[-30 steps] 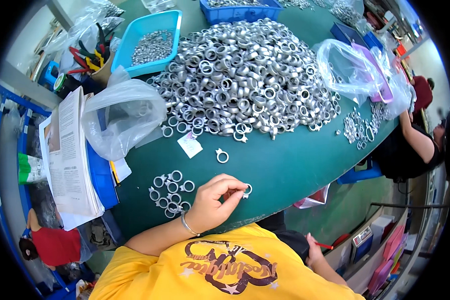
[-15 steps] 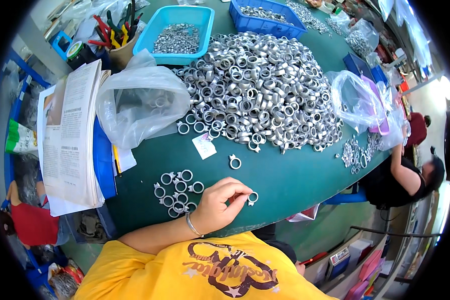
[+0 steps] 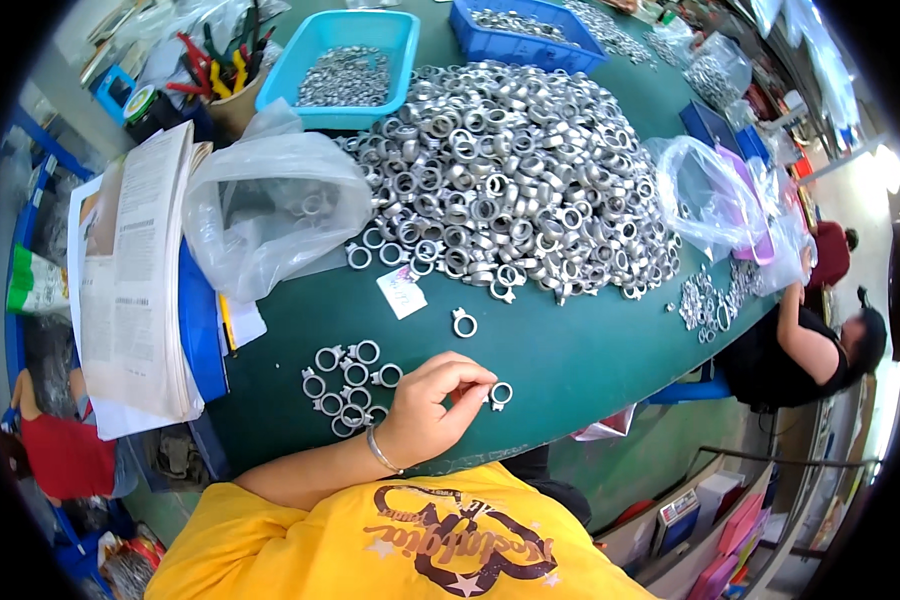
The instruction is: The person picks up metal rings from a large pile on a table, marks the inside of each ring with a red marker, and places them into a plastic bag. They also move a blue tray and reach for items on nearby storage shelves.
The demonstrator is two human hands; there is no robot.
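My left hand [image 3: 432, 408] rests on the near edge of the green table [image 3: 570, 350], a thin bracelet on its wrist. Its fingertips pinch a small silver metal ring [image 3: 500, 394] that lies on the table. Just left of the hand sits a small cluster of several similar rings [image 3: 348, 385]. One single ring [image 3: 463, 323] lies alone a little farther out, beside a small white tag [image 3: 402, 291]. A big heap of silver rings [image 3: 510, 180] fills the table's middle. My right hand is not in view.
A clear plastic bag [image 3: 270, 205] and a stack of papers [image 3: 135, 280] lie at the left. Light blue tray [image 3: 345, 65] and dark blue bin [image 3: 530, 40] hold metal parts at the back. More plastic bags [image 3: 715, 195] sit right, where another person [image 3: 820, 340] works.
My left hand stays at the table edge with the ring between its fingertips. The view has shifted slightly, so the heap appears lower in the picture.
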